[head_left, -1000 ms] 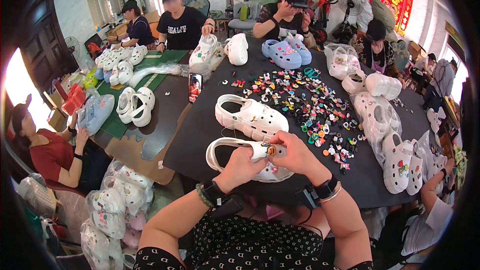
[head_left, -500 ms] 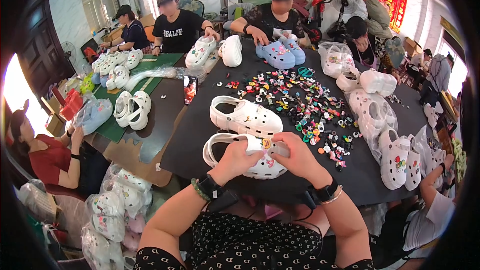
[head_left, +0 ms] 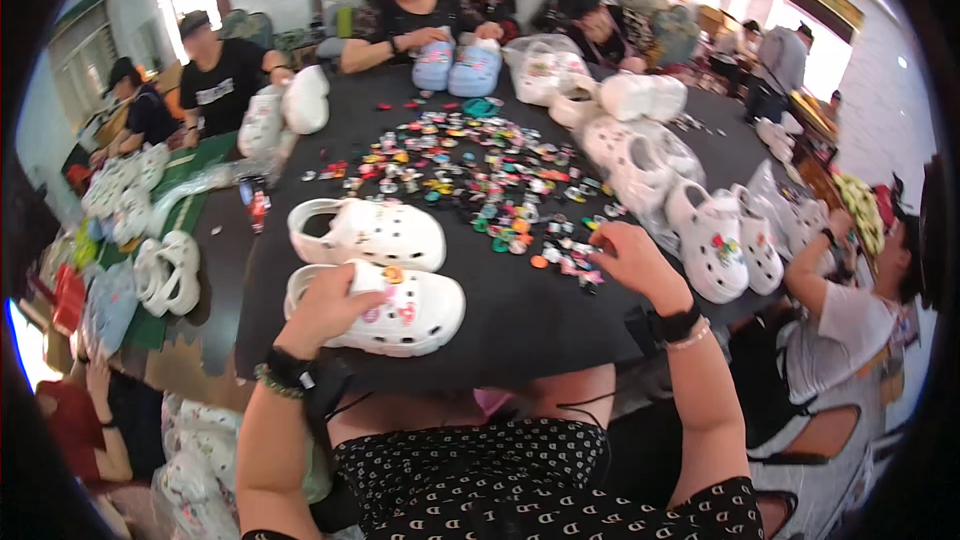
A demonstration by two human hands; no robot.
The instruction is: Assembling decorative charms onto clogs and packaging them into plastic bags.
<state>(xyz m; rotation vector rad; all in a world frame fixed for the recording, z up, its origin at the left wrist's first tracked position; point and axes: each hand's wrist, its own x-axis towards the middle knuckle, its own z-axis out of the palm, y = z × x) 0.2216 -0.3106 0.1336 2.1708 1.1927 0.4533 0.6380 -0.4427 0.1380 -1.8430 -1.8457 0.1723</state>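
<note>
My left hand [head_left: 335, 308] grips the nearer white clog [head_left: 430, 312], thumb across its top and the other fingers mostly hidden. Yellow, pink and red shoe charms [head_left: 393, 275] sit on that clog's upper. Just beyond it lies a second white clog [head_left: 395, 235], toe to the right, with small charms on it. Over at the right, my right hand [head_left: 640, 265] hovers at the near edge of a spread heap of colourful shoe charms [head_left: 450, 155]. Its fingers are bent and apart, and I see nothing held in them.
Bagged white clogs [head_left: 635, 155] line the table's right side, with another decorated pair [head_left: 715, 250] nearer me. Across the black table [head_left: 540, 340] a person handles blue clogs [head_left: 472, 70]. A phone [head_left: 254, 205] lies at the left, near more white clogs [head_left: 168, 273]. Co-workers sit on both sides.
My right hand has left the nearer clog and moved right to the charm heap. My left hand stays on the clog. The whole view has swung to the right.
</note>
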